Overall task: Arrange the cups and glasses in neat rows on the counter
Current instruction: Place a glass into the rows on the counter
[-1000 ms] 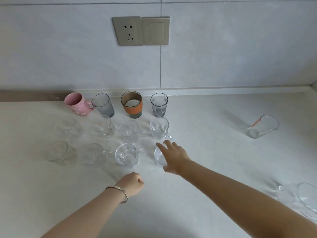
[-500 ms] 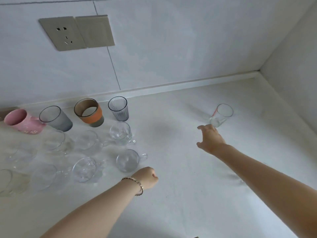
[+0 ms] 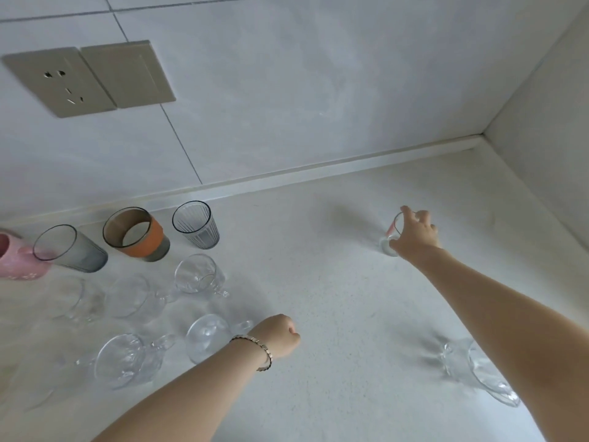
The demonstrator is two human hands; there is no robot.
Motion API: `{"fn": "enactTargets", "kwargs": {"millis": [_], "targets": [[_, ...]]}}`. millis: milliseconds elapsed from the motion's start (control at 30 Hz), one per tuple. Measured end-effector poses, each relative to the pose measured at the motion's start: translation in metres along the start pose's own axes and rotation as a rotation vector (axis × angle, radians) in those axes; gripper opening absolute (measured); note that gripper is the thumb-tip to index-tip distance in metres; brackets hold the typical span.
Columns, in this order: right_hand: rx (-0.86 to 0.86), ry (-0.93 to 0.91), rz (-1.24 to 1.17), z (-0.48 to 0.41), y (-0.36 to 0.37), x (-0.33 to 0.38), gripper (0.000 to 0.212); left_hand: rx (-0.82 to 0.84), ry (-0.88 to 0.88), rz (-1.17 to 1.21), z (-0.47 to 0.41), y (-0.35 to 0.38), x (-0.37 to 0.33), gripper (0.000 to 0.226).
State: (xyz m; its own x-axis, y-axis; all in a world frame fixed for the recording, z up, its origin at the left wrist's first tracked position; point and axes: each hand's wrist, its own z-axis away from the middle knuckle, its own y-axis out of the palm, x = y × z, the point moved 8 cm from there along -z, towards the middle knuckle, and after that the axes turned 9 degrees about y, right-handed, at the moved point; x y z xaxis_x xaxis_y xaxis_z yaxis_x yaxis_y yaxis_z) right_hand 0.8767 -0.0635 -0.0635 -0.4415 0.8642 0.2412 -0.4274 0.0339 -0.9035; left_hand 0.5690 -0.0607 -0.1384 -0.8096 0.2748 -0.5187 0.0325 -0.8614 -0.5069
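Observation:
Cups stand in rows at the left of the white counter [image 3: 334, 314]. The back row holds a pink mug [image 3: 12, 260], a grey glass [image 3: 71, 248], a cup with an orange sleeve [image 3: 138, 234] and a ribbed grey glass [image 3: 197, 223]. Clear glass mugs [image 3: 199, 275] fill the rows in front, the nearest being a clear mug [image 3: 207, 336]. My right hand [image 3: 416, 234] reaches far right and wraps its fingers round a small clear glass with a pink mark [image 3: 390, 240]. My left hand [image 3: 280, 334] rests as a fist on the counter beside the front row.
A larger clear glass [image 3: 478, 368] stands alone at the lower right, under my right forearm. A wall socket and switch [image 3: 89, 79] sit on the tiled wall. The counter ends in a corner at the right, against a side wall [image 3: 548, 122].
My right hand left the front-row mug, swung right across the counter and closed round the small glass. The view turned right. The left fist stayed put.

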Motion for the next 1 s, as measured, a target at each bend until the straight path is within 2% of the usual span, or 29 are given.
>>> {"fn": "enactTargets", "kwargs": {"millis": [133,233,333,533,700,900,1000], "targets": [[-0.004,-0.024,0.005,0.006,0.000,0.005,0.065,-0.018,-0.016,-0.020,0.004,-0.007,0.005,0.016],[0.018,-0.162,0.101,0.029,0.012,0.028,0.069,-0.013,-0.019,-0.012,0.009,-0.002,0.012,0.017],[0.043,-0.315,0.130,0.059,0.029,0.073,0.070,-0.008,-0.024,0.036,0.017,0.004,0.022,0.014],[0.104,-0.497,0.127,0.100,0.059,0.175,0.074,-0.005,-0.034,0.123,0.036,0.009,0.043,0.010],[0.106,-0.508,0.163,0.107,0.086,0.230,0.074,-0.004,-0.053,0.127,0.052,0.015,0.066,0.014],[0.112,-0.482,0.182,0.106,0.109,0.253,0.075,-0.020,-0.026,0.130,0.059,0.015,0.068,0.015],[0.108,-0.489,0.095,0.110,0.111,0.260,0.076,-0.010,-0.030,0.136,0.060,0.015,0.071,0.014]]}}
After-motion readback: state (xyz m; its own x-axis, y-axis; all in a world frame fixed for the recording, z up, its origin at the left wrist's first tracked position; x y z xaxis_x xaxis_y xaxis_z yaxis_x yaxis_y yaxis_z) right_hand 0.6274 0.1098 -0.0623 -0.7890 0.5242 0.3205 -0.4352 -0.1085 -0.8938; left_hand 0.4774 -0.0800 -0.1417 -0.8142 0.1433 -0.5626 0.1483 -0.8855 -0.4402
